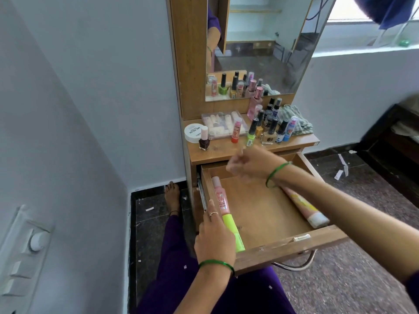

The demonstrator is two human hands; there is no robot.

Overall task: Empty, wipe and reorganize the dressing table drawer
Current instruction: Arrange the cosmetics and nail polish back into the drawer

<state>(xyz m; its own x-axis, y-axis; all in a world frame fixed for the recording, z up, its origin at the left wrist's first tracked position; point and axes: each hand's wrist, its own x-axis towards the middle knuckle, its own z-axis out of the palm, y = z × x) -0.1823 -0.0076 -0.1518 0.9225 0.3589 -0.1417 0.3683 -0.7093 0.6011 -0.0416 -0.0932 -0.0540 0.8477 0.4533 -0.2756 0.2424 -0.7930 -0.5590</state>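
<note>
Her blurred right hand, pinching something small I can't identify, hovers over the open drawer near crowded nail-polish bottles; one brush could topple them.

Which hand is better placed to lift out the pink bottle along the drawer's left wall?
Left, probably. The left hand already rests on the green tube just below the pink bottle, while the right hand is up at the tabletop edge.
</note>
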